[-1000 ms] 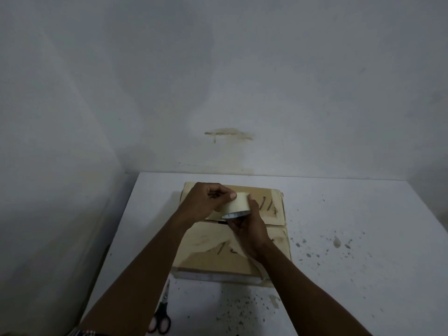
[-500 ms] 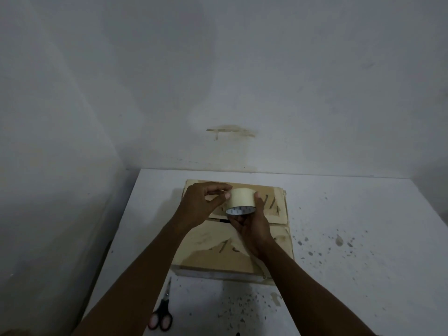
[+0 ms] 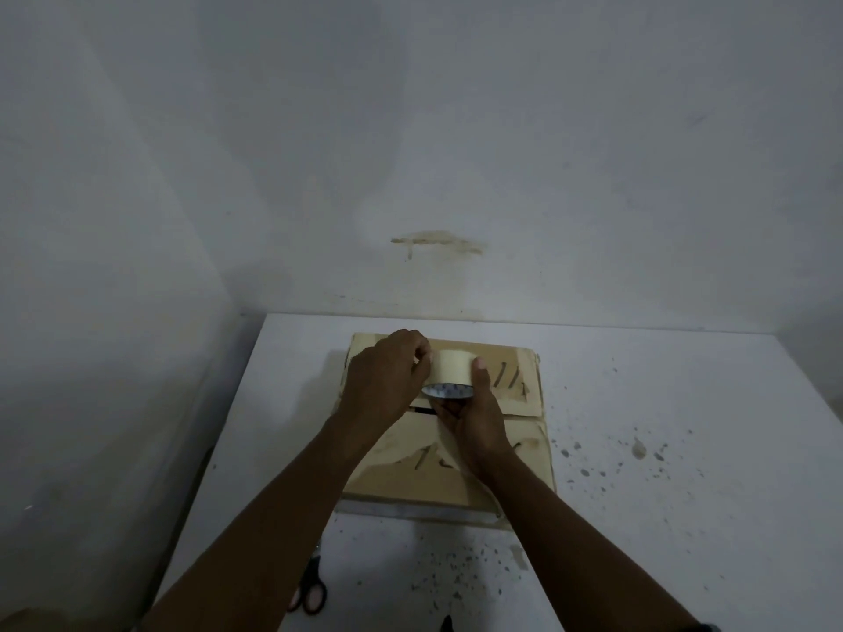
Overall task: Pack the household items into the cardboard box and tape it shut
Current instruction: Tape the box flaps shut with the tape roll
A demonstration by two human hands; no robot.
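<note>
Gripping a beige tape roll [image 3: 451, 369] in 2 hands, lifted clear of the cardboard box [image 3: 410, 485] directly beneath the fingers. Cupping the roll from below with the right hand [image 3: 474, 417]: fingers curled under the printed inner core, thumb upright and pressed against the roll's side. Pinching at the opposite side with the left hand [image 3: 387, 376]: fingers bent and bunched together, tips touching the tape. Cannot tell whether a loose end is caught between them. Lying flat on the white table [image 3: 684, 449], with 2 top flaps folded down and a dark slit of seam just under the right fingers. Resting well back from the fingers, beside the left forearm near the table's front edge: black-handled scissors [image 3: 310, 590]. Scattered to the right of the right fingers: dark specks on the tabletop. Far beyond the fingertips, up on the wall: a yellowish smear [image 3: 438, 243].
</note>
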